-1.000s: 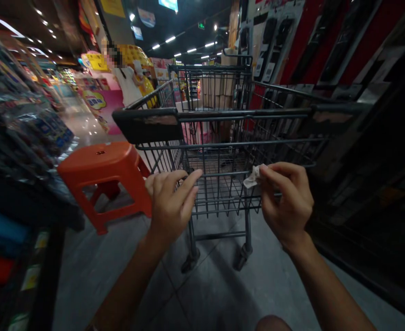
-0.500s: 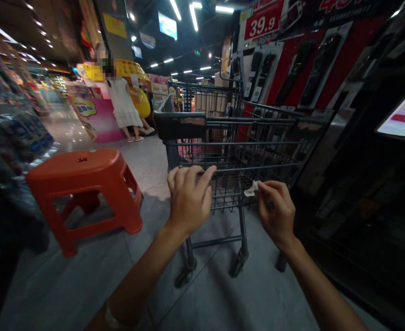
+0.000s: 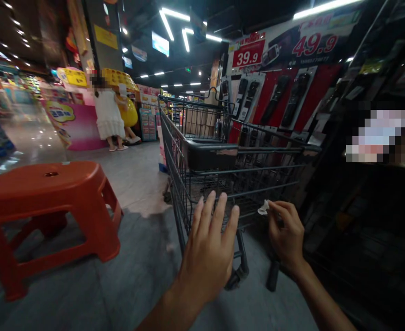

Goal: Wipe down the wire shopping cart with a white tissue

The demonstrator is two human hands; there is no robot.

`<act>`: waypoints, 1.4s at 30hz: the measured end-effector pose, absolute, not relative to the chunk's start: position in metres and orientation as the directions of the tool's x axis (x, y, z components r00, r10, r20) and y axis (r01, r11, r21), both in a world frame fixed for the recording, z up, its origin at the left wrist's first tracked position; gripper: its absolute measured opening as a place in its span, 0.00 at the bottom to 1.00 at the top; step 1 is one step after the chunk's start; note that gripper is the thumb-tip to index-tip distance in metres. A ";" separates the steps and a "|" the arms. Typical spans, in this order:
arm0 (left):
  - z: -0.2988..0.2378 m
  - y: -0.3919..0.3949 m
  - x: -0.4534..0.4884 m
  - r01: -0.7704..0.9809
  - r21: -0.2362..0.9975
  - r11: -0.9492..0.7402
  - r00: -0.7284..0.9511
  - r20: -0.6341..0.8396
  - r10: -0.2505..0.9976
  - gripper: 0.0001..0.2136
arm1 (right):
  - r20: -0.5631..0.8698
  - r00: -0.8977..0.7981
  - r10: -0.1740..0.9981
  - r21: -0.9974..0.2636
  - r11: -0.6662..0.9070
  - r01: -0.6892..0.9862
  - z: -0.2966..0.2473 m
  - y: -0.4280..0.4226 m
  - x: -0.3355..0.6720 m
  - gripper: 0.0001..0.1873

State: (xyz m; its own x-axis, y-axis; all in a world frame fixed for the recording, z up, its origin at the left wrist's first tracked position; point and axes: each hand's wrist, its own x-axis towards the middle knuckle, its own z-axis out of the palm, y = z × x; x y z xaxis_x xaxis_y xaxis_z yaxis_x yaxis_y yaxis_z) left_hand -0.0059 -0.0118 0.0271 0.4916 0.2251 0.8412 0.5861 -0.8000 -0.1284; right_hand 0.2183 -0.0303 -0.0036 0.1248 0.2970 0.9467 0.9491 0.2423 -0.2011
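Note:
A dark wire shopping cart (image 3: 202,138) stands in front of me on the grey floor, its handle bar (image 3: 244,151) facing me. My left hand (image 3: 211,243) is raised with fingers stretched flat against the cart's rear wire panel. My right hand (image 3: 287,232) pinches a small crumpled white scrap of paper (image 3: 263,208) against the same panel, just right of my left hand.
An orange plastic stool (image 3: 47,216) stands at the left. A red display wall (image 3: 285,92) with hanging black items and price signs runs along the right, with dark shelving beyond. A person in a white dress (image 3: 108,115) stands by a pink and yellow stand in the aisle.
The view has swung left and the cart now sits angled to the right. My left hand has lifted off the cart wire and opened flat. My right hand still pinches the white scrap.

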 end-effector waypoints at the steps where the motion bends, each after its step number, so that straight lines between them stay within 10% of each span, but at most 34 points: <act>1: 0.025 -0.012 -0.010 0.526 -0.141 -0.839 0.504 0.846 0.173 0.23 | 0.944 0.139 0.300 -0.213 0.230 0.950 -0.004 -0.031 0.222 0.09; 6: 0.022 0.012 -0.032 0.408 -0.163 -0.898 0.361 0.933 -0.005 0.20 | 0.925 0.215 0.312 -0.278 0.174 0.945 -0.006 -0.031 0.239 0.08; 11: 0.028 0.055 -0.028 0.469 -0.002 -0.883 0.302 0.940 0.158 0.19 | 0.907 0.268 0.324 -0.323 0.130 0.937 -0.007 -0.030 0.251 0.08; 21: 0.027 0.084 0.007 0.257 0.004 -0.966 0.354 0.930 0.098 0.10 | 0.824 0.470 0.318 -0.502 0.023 0.865 -0.013 -0.029 0.273 0.11; 29: 0.025 0.078 0.036 0.154 0.142 -0.978 0.349 0.918 0.188 0.13 | 0.479 0.853 0.206 -0.877 0.067 0.476 -0.027 -0.015 0.338 0.23; 42: 0.021 0.074 0.051 0.163 0.184 -0.969 0.185 0.959 0.213 0.14 | 0.554 0.697 0.457 -0.831 0.253 0.495 -0.033 -0.029 0.295 0.13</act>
State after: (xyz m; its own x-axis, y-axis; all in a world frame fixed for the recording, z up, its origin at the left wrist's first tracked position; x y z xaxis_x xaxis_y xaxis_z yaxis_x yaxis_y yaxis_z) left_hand 0.0514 0.0743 0.0206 0.1849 0.2130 0.9594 0.1633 -0.9693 0.1837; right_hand 0.2953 -0.0294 -0.0331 0.6965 0.4565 0.5536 0.4952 0.2525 -0.8313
